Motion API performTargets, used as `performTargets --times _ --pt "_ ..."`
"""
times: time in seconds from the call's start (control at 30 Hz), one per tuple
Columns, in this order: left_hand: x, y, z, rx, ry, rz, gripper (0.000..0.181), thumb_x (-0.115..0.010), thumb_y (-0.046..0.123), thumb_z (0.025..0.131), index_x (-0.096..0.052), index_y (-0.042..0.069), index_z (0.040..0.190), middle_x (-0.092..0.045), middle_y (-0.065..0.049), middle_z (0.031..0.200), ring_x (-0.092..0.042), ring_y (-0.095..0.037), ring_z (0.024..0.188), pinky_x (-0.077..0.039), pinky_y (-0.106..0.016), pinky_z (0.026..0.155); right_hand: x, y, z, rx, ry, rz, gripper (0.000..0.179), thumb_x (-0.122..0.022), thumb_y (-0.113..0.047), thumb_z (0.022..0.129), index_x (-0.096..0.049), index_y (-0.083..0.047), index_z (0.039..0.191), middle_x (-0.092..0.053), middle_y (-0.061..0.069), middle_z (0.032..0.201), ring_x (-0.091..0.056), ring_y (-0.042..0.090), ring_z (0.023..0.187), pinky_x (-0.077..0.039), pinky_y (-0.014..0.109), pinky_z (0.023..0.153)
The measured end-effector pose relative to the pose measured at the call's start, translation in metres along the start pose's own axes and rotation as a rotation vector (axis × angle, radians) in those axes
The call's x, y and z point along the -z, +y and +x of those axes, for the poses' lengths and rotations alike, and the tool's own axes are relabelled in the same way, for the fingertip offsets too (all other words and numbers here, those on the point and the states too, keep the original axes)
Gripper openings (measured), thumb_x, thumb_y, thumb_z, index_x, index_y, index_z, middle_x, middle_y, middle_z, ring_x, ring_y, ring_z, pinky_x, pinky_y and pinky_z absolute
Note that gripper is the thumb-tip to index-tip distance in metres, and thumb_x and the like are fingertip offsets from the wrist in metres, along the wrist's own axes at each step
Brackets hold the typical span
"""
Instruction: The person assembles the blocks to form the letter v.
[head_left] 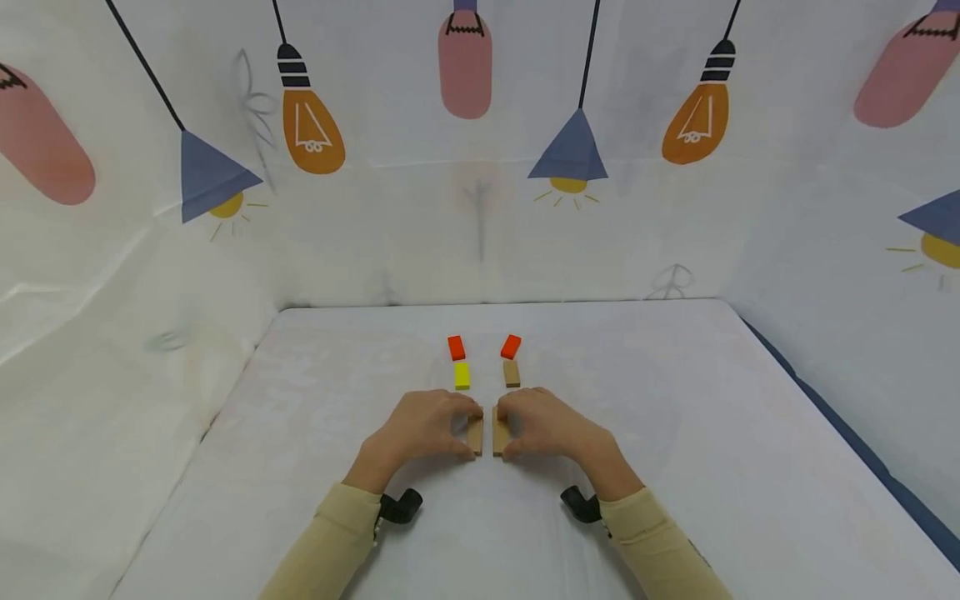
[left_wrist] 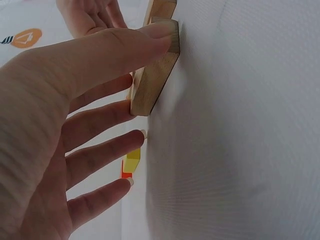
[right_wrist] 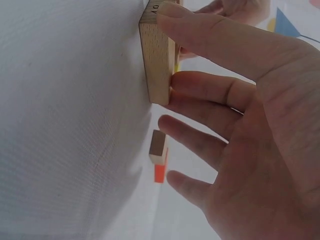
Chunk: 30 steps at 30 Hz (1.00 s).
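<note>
Two plain wooden blocks stand side by side on the white tabletop with a narrow gap between them. My left hand (head_left: pixel 427 425) pinches the left wooden block (head_left: pixel 475 435) lengthwise, thumb at the near end and fingers at the far end. The same grip shows on the right wooden block (head_left: pixel 500 433), held by my right hand (head_left: pixel 551 425). In the right wrist view, dark marks show on that block's end beside the thumb. Beyond the hands lie a yellow block (head_left: pixel 462 376) on the left and a smaller wooden block (head_left: pixel 512 373) on the right.
Farther back, a red block (head_left: pixel 457 347) lies behind the yellow one, and a second red block (head_left: pixel 511 347), turned askew, lies behind the small wooden one. The white table (head_left: pixel 300 467) meets a patterned cloth backdrop (head_left: pixel 420 225) at its far edge.
</note>
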<state>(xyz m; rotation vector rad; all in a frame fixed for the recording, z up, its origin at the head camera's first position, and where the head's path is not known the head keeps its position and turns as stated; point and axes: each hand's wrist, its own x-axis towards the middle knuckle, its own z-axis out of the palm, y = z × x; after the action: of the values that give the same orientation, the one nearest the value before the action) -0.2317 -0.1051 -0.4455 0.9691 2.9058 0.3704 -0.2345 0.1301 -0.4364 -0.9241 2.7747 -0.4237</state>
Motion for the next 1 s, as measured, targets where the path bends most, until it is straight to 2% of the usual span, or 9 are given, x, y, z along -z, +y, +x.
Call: performTargets --times 0.1,0.4,0.67,0.83,1.0 --pt "-0.001 -0.002 -0.001 0.016 -0.005 -0.002 0.053 -0.081 0.053 0.075 -0.068 0.034 0.123 -0.067 0.019 0.123 -0.064 -0.008 0.11 -0.053 -0.035 0.089 -0.0008 -0.0008 0.0012 0.007 -0.003 0.001 0.041 -0.085 -0.039 0.075 -0.065 -0.02 0.106 -0.063 -0.013 0.096 -0.055 0.008 0.089 -0.044 0.04 0.102" --pt "-0.0003 -0.0052 -0.0017 0.035 0.037 -0.028 0.052 -0.08 0.052 0.075 -0.067 0.034 0.122 -0.067 0.019 0.121 -0.064 -0.007 0.108 -0.053 -0.037 0.087 0.0008 -0.0028 0.0022 -0.011 -0.009 0.018 0.04 -0.084 -0.037 0.075 -0.066 -0.019 0.106 -0.062 -0.013 0.094 -0.054 0.008 0.086 -0.046 0.036 0.095" --pt "0.0024 -0.0043 -0.0027 0.083 0.077 -0.009 0.051 -0.077 0.057 0.075 -0.068 0.034 0.12 -0.069 0.013 0.12 -0.065 -0.012 0.109 -0.053 -0.04 0.083 0.001 -0.0041 0.0017 -0.037 -0.018 0.038 0.041 -0.085 -0.036 0.075 -0.066 -0.019 0.107 -0.063 -0.011 0.096 -0.054 0.009 0.086 -0.047 0.036 0.092" --pt "0.0035 -0.0023 -0.0035 0.111 0.105 -0.001 0.049 -0.077 0.058 0.075 -0.068 0.034 0.117 -0.069 0.01 0.118 -0.066 -0.015 0.103 -0.052 -0.042 0.08 0.0011 -0.0049 0.0018 -0.044 -0.024 0.048 0.041 -0.085 -0.035 0.076 -0.065 -0.019 0.108 -0.064 -0.011 0.098 -0.055 0.009 0.088 -0.048 0.036 0.093" --pt "0.005 -0.0004 -0.0039 0.137 0.111 0.001 0.045 -0.076 0.059 0.074 -0.068 0.035 0.111 -0.069 0.008 0.112 -0.063 -0.012 0.09 -0.049 -0.039 0.074 0.0015 -0.0053 0.0021 -0.045 -0.032 0.047 0.041 -0.085 -0.035 0.076 -0.065 -0.019 0.108 -0.064 -0.01 0.099 -0.055 0.009 0.09 -0.048 0.037 0.094"
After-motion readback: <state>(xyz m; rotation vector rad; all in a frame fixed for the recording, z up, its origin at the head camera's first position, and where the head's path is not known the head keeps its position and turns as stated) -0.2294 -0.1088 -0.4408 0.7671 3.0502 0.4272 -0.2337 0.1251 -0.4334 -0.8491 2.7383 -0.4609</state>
